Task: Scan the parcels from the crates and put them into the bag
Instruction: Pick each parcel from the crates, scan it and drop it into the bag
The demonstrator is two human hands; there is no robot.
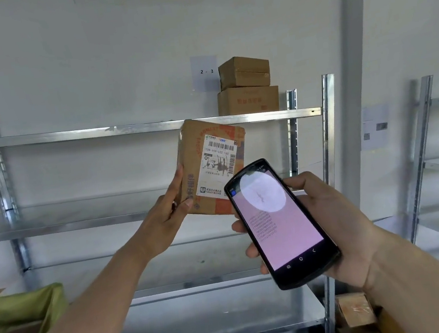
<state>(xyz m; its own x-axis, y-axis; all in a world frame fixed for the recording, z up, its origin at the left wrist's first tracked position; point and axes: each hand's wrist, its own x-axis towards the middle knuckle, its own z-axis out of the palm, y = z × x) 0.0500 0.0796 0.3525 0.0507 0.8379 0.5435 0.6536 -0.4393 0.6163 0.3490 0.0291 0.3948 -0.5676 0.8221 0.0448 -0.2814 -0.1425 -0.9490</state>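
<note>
My left hand (167, 215) holds a brown cardboard parcel (209, 167) upright in front of the metal shelves, its white shipping label with barcodes facing me. My right hand (336, 224) grips a black handheld scanner (281, 221) just right of and below the parcel; its lit pink screen faces me and its top end overlaps the parcel's lower right corner. A green bag (23, 309) lies at the lower left with brown parcels showing under its edge.
A galvanised shelf rack (136, 128) spans the view, with two stacked cardboard boxes (245, 85) on its top shelf beside a paper marked 2 - 3. More parcels (355, 313) lie at the lower right. A second rack (431, 140) stands at the right.
</note>
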